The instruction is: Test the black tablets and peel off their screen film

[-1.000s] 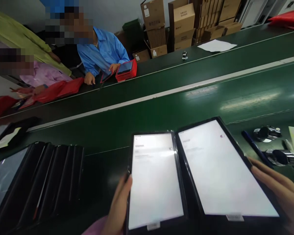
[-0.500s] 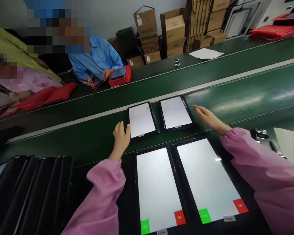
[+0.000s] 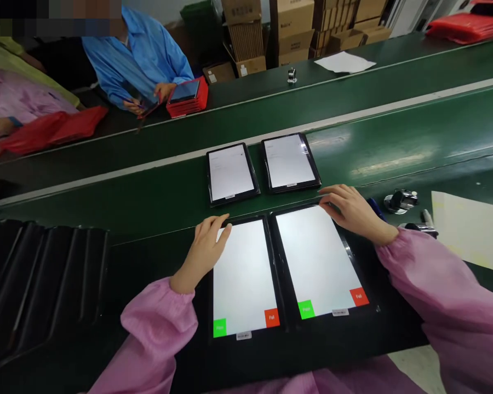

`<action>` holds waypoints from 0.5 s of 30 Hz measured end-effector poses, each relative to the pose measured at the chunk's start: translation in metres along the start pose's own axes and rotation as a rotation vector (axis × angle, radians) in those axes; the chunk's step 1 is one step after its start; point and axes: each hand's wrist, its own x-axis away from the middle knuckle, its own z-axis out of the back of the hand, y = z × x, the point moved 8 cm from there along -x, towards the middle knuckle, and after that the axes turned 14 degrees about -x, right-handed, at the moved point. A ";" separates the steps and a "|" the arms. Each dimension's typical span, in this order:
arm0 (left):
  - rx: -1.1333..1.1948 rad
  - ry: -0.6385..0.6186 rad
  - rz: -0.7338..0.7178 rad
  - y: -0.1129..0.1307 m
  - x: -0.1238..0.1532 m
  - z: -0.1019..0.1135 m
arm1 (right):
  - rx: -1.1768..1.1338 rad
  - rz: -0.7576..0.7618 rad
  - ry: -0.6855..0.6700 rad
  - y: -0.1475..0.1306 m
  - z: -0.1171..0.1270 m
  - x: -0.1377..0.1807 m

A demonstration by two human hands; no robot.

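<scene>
Two tablets lie side by side in front of me, the left near tablet [image 3: 246,273] and the right near tablet [image 3: 318,257]. Both show white screens with a green square and a red "Fail" square at the bottom. My left hand [image 3: 205,246] is at the upper left corner of the left one, fingers and thumb apart. At the upper right corner of the right one is my right hand [image 3: 349,210], its fingers bent and the thumb apart. Beyond them, a left far tablet [image 3: 231,172] and a right far tablet [image 3: 290,160] lie lit on the green surface.
Several black tablets [image 3: 45,279] lean in a row at the left. At the right are a metal stand [image 3: 400,201] and a paper sheet [image 3: 472,230]. Across the line, a person in blue [image 3: 143,60] works beside stacked red-cased tablets [image 3: 188,98].
Both hands have drawn back from beside the far tablets to the upper corners of the near ones. The camera view has shifted, so the tablets sit higher in the picture.
</scene>
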 end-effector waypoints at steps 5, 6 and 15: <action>-0.143 0.265 -0.596 0.121 0.096 0.027 | -0.056 0.196 -0.263 -0.102 -0.020 0.077; -0.102 0.281 -0.715 0.148 0.118 0.027 | -0.110 0.209 -0.316 -0.122 -0.023 0.093; 0.249 0.137 -0.833 0.208 0.185 0.018 | -0.441 0.094 -0.324 -0.108 0.025 0.101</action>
